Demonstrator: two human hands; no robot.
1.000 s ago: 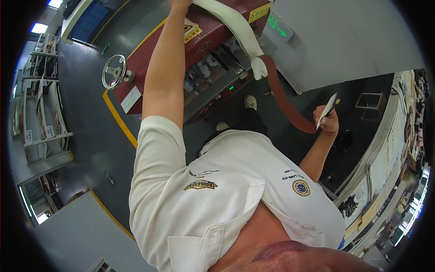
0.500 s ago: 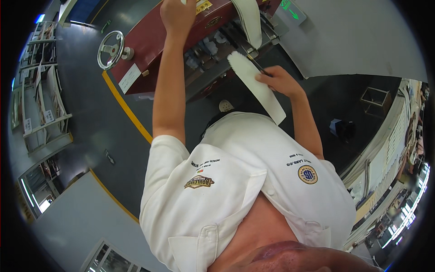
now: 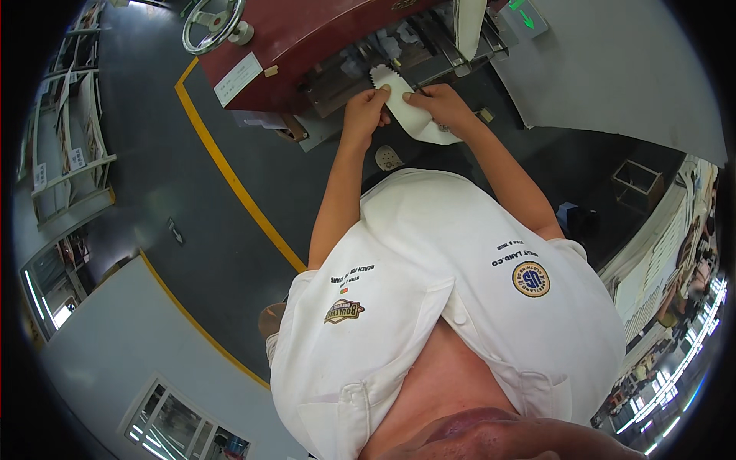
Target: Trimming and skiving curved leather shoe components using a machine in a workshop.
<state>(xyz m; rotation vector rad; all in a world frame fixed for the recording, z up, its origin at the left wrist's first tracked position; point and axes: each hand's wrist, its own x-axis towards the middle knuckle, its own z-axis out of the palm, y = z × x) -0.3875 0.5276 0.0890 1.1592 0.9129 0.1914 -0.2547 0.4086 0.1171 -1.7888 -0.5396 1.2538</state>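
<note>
A white, flexible strip (image 3: 412,116) with a jagged far end is held up in front of the red machine (image 3: 307,38). My left hand (image 3: 368,113) pinches its left edge near that jagged end, thumb on top. On the opposite edge my right hand (image 3: 446,107) is closed, with the strip bending below it. A thin dark tool sticks out by the right fingers; its kind is hard to make out. Another white strip (image 3: 468,27) hangs over the machine's front at upper right.
A chrome handwheel (image 3: 215,23) juts from the machine's left end, above a white label (image 3: 238,79). Metal bars (image 3: 479,54) project at its right. A yellow floor line (image 3: 238,176) runs at left; racks (image 3: 73,138) stand beyond. A metal-framed stool (image 3: 638,182) is at right.
My left hand has come down from the machine's top and taken hold of the strip. My right hand has moved slightly left and up, and the strip now bends. The view has shifted.
</note>
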